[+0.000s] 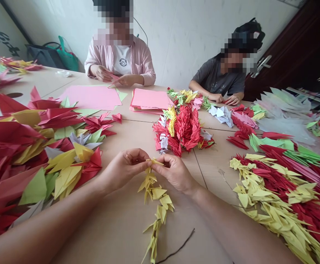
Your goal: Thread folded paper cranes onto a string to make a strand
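I'm on the yellow folded-paper garland [159, 192]!
Left hand [129, 165] and right hand [175, 172] pinch its far end, red folded-paper cluster [186, 126] just beyond them.

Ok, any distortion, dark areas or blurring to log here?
Head view: the door leans, likely wide-angle distortion, and sits dark against the pale wall; head view: pixel blocks partly mask the co-worker in pink and the co-worker in grey; head view: left hand, right hand and yellow paper strand look fairly sharp.
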The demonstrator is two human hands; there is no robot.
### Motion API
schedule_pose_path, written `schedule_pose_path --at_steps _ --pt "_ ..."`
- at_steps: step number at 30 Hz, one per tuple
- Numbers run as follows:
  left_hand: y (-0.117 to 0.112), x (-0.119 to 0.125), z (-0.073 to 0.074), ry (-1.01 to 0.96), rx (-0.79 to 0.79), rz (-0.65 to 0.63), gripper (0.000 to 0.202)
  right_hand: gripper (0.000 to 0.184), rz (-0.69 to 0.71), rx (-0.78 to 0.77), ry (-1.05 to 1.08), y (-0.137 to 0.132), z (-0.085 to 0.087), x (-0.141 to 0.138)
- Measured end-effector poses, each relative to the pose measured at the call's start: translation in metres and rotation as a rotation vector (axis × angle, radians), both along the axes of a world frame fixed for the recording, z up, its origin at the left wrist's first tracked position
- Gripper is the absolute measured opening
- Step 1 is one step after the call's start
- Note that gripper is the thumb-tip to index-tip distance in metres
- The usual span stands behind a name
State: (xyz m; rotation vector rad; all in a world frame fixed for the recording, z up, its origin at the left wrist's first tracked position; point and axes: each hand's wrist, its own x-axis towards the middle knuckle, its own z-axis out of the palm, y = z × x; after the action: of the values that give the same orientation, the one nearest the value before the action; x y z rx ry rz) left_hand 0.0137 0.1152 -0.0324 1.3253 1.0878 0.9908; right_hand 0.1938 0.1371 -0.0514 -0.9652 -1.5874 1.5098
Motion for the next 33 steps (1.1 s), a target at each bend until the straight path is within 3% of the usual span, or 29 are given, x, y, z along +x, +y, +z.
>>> schedule_pose_path --at_steps 8,13,19,25,33 --pt "0.003 -0.004 0.003 -0.044 -0.037 -0.070 0.022 0.035 -0.003 0.019 -0.004 0.002 0.000 0.000" --pt "0.003 -0.005 0.002 -0.075 -0.061 -0.033 0.021 0.029 -0.041 0.087 -0.017 0.002 -0.004 0.000" --pt "0.005 -0.003 -0.001 -0.124 -0.102 0.073 0.020 0.020 -0.180 0.297 -0.072 -0.006 -0.007 -0.002" --pt "0.003 0.001 0.002 -0.163 -0.140 0.107 0.023 0.017 -0.204 0.518 -0.116 -0.009 -0.007 -0.002" --pt "0.003 0.001 0.004 -0.212 -0.162 0.165 0.024 0.019 -0.159 0.418 -0.186 -0.012 -0.003 -0.002"
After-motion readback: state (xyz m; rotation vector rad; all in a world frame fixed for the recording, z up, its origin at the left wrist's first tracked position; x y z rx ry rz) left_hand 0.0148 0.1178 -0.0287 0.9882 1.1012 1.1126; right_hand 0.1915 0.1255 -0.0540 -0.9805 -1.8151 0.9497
